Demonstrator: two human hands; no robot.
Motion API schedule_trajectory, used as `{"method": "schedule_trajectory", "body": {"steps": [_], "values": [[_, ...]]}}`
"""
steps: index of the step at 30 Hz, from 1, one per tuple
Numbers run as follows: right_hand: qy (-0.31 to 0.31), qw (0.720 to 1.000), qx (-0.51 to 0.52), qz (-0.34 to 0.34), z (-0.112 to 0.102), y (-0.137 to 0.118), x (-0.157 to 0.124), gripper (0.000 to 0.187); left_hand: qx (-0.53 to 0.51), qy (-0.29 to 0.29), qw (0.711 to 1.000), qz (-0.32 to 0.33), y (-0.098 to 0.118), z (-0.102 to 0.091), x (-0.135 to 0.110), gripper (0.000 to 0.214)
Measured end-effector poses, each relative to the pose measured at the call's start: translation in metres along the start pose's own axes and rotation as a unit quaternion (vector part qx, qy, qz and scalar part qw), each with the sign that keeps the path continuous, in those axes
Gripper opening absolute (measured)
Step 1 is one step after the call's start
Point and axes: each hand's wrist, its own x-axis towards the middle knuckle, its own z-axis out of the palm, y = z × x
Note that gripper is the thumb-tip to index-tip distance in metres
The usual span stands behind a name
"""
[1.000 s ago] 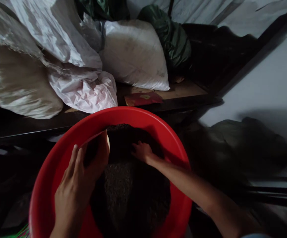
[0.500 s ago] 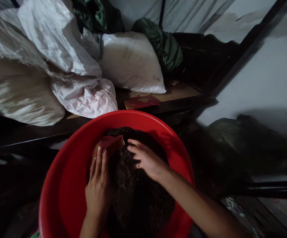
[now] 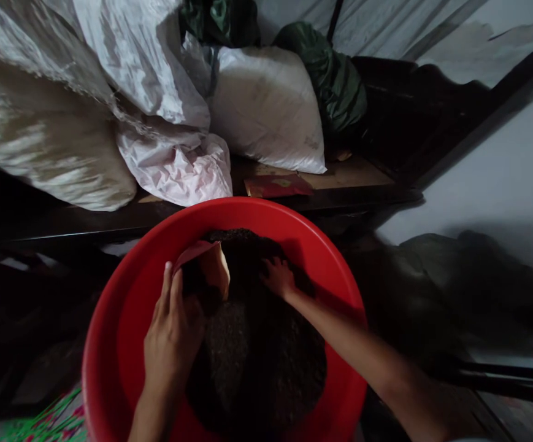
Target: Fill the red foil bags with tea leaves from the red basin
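A large red tub [image 3: 130, 307] stands before me, with a heap of dark, loose material like dried leaves [image 3: 233, 350] in it. Inside, at the left of the heap, my left hand [image 3: 172, 325] is closed on a red paper bag [image 3: 197, 250]. The bag lies on its side, its pale-lined mouth gaping to the right. My right hand [image 3: 279, 276] rests on the far right part of the heap, fingers apart and fingertips partly sunk from sight. Shadow hides whether any leaves lie under its palm.
Behind the tub, a dark wooden bench [image 3: 362, 178] carries a flat red packet [image 3: 279, 185], a plump white sack [image 3: 266, 110], a pinkish-white bag [image 3: 178, 166] and green bags [image 3: 335, 86]. A pale wall [image 3: 491, 166] rises at the right. Flowered cloth [image 3: 49, 420] shows at lower left.
My right hand has moved right, away from the bag's mouth and down onto the heap. The bag has turned so its mouth shows more. The view has shifted slightly.
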Motion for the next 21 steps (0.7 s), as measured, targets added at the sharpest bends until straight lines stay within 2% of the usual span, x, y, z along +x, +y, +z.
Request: {"method": "schedule_trajectory", "body": {"steps": [2,5,8,9,10,12,13,14,15,16,17,19,20,21], "values": [[-0.013,1.0,0.016,0.004,-0.002,-0.003,-0.01,0.051,-0.01,0.0,1.0,0.001,-0.001,0.001,0.0,0.084],[-0.048,0.995,0.081,0.017,-0.021,-0.004,-0.027,0.035,-0.029,-0.013,0.999,0.016,-0.001,0.006,-0.001,0.084],[-0.086,0.976,0.197,0.027,-0.047,-0.023,-0.052,0.039,-0.039,-0.024,0.998,0.043,0.004,0.015,-0.003,0.084],[-0.104,0.954,0.279,0.031,-0.056,-0.034,-0.062,0.043,-0.039,-0.023,0.997,0.054,0.007,0.018,-0.004,0.084],[-0.123,0.918,0.377,0.032,-0.065,-0.047,-0.072,0.046,-0.04,-0.022,0.997,0.067,0.009,0.021,-0.005,0.086],[-0.159,0.814,0.558,0.027,-0.082,-0.072,-0.086,0.05,-0.045,-0.02,0.995,0.091,0.014,0.025,-0.007,0.091],[-0.167,0.775,0.609,0.022,-0.09,-0.08,-0.089,0.05,-0.049,-0.021,0.994,0.097,0.016,0.026,-0.008,0.093],[-0.164,0.764,0.624,0.014,-0.099,-0.085,-0.088,0.05,-0.051,-0.024,0.994,0.094,0.017,0.025,-0.008,0.094],[-0.15,0.777,0.612,0.005,-0.107,-0.084,-0.083,0.05,-0.052,-0.029,0.995,0.085,0.018,0.023,-0.008,0.094],[-0.124,0.808,0.576,-0.004,-0.113,-0.079,-0.075,0.048,-0.052,-0.034,0.996,0.071,0.017,0.021,-0.008,0.094],[-0.084,0.852,0.516,-0.013,-0.118,-0.069,-0.066,0.046,-0.052,-0.039,0.996,0.053,0.016,0.018,-0.007,0.092],[-0.023,0.945,0.325,-0.019,-0.116,-0.044,-0.046,0.043,-0.052,-0.039,0.998,0.018,0.013,0.013,-0.006,0.091],[-0.017,0.975,0.223,-0.015,-0.109,-0.031,-0.04,0.044,-0.055,-0.035,0.998,0.006,0.011,0.011,-0.005,0.091],[-0.028,0.99,0.139,-0.008,-0.098,-0.022,-0.036,0.044,-0.059,-0.027,0.998,-0.004,0.008,0.01,-0.005,0.091]]}}
